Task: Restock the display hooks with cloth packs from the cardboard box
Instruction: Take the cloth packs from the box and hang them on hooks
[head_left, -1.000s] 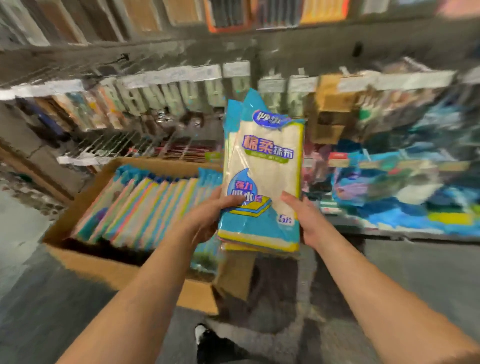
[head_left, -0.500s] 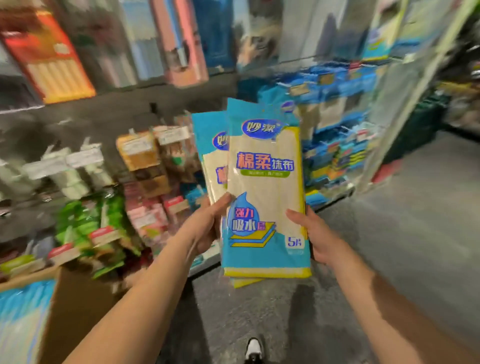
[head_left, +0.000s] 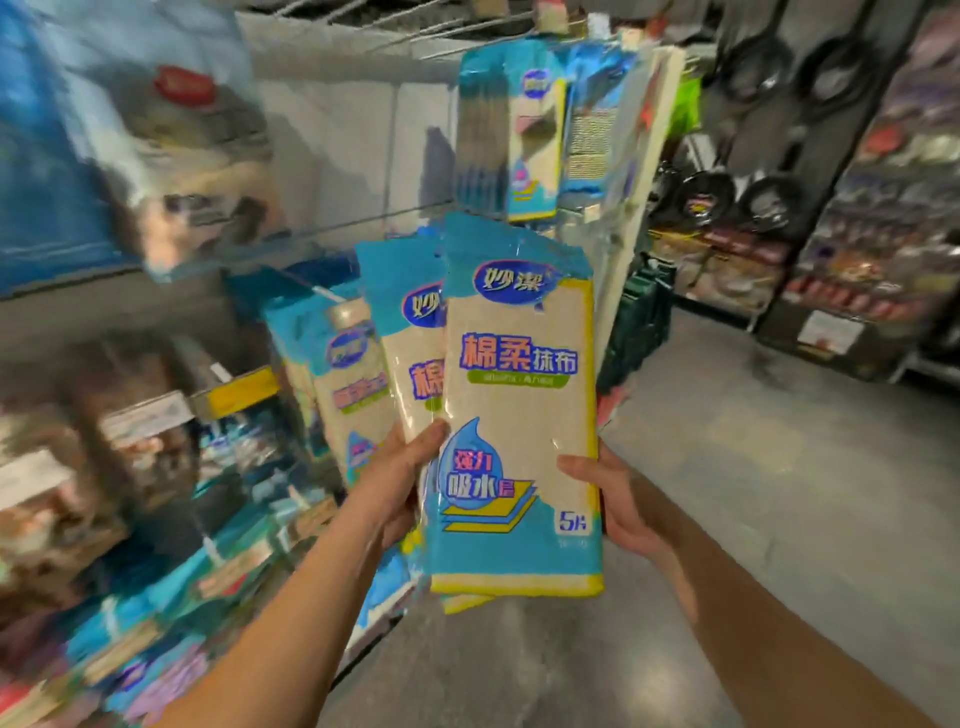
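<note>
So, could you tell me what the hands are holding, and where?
Both hands, left and right, grip a stack of cloth packs by its lower side edges.

Indoor store light, fairly even, no hard shadows. Centre of frame sharp: print on the front cloth pack reads clearly, w/ slight sheen on its plastic near the top. Left half heavily motion-blurred, shelf goods smeared into colour blocks. Upper left is a washed-out blue smear. Right side dimmer, dark racks soft. Wide-angle bend at edges; forearms stretch toward the bottom corners.
</note>
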